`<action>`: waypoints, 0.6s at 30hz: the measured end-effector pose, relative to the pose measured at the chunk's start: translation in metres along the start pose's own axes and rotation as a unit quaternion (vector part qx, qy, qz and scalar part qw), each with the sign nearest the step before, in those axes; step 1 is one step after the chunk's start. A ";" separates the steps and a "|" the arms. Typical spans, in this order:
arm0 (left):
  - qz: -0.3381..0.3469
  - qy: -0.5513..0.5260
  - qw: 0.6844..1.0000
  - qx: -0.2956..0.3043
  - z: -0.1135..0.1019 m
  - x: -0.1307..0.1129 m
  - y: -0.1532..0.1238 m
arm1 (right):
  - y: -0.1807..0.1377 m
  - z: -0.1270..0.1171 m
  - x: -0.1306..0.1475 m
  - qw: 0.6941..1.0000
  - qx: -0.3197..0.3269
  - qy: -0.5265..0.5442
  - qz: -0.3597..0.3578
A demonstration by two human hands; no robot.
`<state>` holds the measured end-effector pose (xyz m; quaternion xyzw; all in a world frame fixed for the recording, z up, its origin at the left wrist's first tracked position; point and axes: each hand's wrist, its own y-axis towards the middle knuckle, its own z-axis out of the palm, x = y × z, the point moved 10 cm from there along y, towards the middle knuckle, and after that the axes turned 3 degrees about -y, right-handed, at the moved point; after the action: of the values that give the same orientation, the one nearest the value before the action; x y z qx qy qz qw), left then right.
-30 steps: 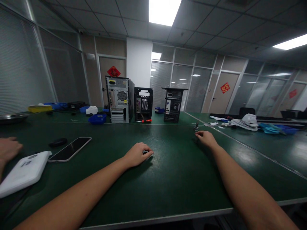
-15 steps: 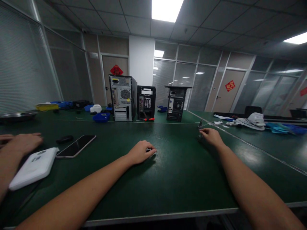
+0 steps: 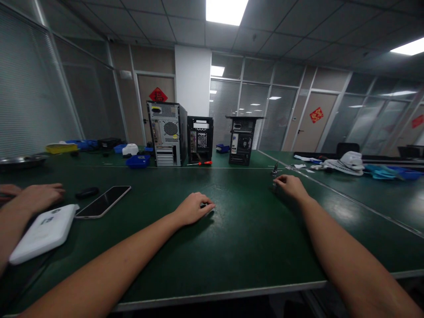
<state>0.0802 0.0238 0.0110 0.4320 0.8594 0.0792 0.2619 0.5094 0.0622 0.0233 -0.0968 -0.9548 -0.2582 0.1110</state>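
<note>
My left hand point(image 3: 194, 208) rests low over the green table point(image 3: 232, 247), its fingers closed. A small dark and grey edge shows between thumb and fingers, too hidden to name. To the right, my right hand point(image 3: 293, 186) has its thumb and fingers pinched together near the tabletop. Just beyond those fingertips stands a small upright metal piece point(image 3: 274, 169), narrow at the top and wider at the base. Something pale and blurred shows under the fingertips, and I cannot tell what it is.
Across the back stand a large computer case point(image 3: 167, 134), a smaller case point(image 3: 200, 139) and a black case point(image 3: 241, 141). A red screwdriver point(image 3: 204, 163) lies before them. Leftward are a phone point(image 3: 105, 202), a white device point(image 3: 46, 229) and another person's hand point(image 3: 39, 198).
The view has shifted slightly. My two hands keep nearly the same places and grips. At the left, the other person's hand has moved a little to the right.
</note>
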 end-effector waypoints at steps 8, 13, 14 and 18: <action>0.007 0.000 1.000 -0.002 0.002 0.002 0.001 | 0.000 0.006 0.001 1.000 0.009 -0.003 -0.002; 0.006 0.000 1.000 0.001 0.003 0.002 0.001 | 0.001 0.005 -0.001 1.000 0.004 -0.004 0.000; 0.005 0.001 1.000 0.001 0.002 0.002 0.001 | 0.001 0.006 -0.001 1.000 0.008 -0.004 0.000; 0.001 -0.001 1.000 0.002 0.002 0.002 0.001 | 0.002 0.009 -0.001 1.000 0.019 -0.003 -0.007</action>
<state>0.0806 0.0256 0.0088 0.4339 0.8587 0.0773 0.2615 0.5091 0.0679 0.0164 -0.0888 -0.9605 -0.2405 0.1082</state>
